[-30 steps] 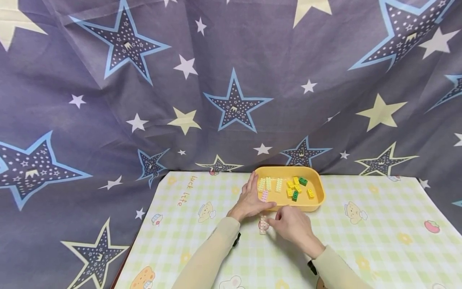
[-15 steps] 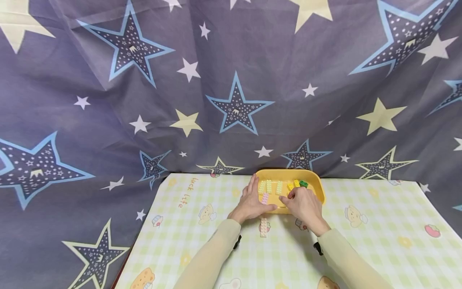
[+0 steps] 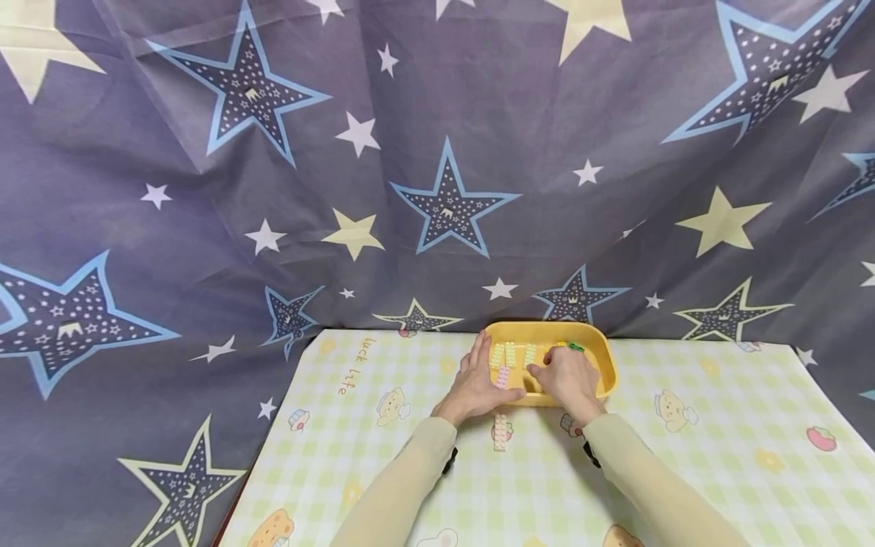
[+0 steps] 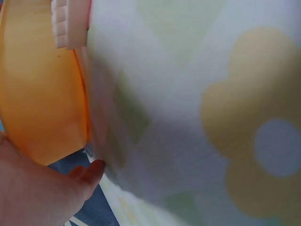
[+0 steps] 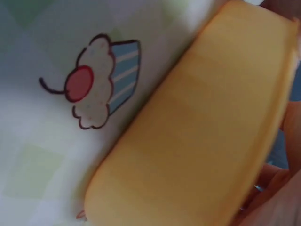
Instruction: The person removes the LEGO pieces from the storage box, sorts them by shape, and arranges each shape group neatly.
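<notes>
A yellow plastic tray [image 3: 506,328] holds toy building bricks. My left hand [image 3: 472,384] lies at its left front corner, fingers straight along the left side and thumb along the front rim. My right hand [image 3: 570,376] reaches into the tray's right half with bent fingers; its fingertips are mostly hidden, and I cannot tell whether they hold a brick. Several pale yellow-green bricks [image 3: 530,355] and a pink brick [image 3: 503,377] lie in the left half. A green brick [image 3: 576,347] shows behind the right hand. Before the tray, a long pale pink brick [image 3: 500,433] lies on the table.
A checked cloth with printed cartoons covers the table [image 3: 724,441]. Right behind the tray hangs a dark curtain [image 3: 328,167] with stars. In the right wrist view, the tray's front wall [image 5: 188,122] stands between the camera and the right fingers.
My right hand has moved from beside the pale pink brick, over the front rim, into the tray's right half. That brick stays on the cloth. The left hand keeps its place at the tray.
</notes>
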`<state>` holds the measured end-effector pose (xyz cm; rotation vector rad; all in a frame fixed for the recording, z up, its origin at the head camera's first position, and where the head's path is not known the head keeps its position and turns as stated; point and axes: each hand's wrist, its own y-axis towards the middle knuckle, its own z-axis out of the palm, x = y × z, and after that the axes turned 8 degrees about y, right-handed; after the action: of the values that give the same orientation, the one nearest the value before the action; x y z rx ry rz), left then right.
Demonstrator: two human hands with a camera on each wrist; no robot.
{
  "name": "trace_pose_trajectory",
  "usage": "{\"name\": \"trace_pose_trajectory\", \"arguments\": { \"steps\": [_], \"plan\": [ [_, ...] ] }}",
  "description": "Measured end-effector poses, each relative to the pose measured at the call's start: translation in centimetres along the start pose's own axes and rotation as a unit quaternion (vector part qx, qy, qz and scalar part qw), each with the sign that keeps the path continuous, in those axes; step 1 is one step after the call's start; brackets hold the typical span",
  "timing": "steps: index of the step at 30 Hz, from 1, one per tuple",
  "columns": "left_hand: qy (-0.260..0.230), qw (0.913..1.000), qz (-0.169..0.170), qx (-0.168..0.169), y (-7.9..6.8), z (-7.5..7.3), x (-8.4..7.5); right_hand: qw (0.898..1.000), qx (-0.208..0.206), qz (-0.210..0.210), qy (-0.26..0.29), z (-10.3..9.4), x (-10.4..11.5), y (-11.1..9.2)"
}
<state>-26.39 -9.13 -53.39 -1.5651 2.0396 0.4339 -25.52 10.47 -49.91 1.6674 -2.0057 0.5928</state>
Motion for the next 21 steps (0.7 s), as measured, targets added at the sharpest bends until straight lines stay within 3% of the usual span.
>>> {"name": "trace_pose_trajectory", "arguments": {
  "steps": [10,21],
  "plan": [
    [-0.008,0.9995,0.018,-0.024,0.1,0.2,0.4,0.998,-0.024,-0.051,-0.007,1.6,-0.4,1.6],
    [-0.024,0.9995,0.004,-0.02,0.1,0.3,0.4,0.999,-0.008,-0.03,-0.039,2.3,0.0,3.1]
  ]
}}
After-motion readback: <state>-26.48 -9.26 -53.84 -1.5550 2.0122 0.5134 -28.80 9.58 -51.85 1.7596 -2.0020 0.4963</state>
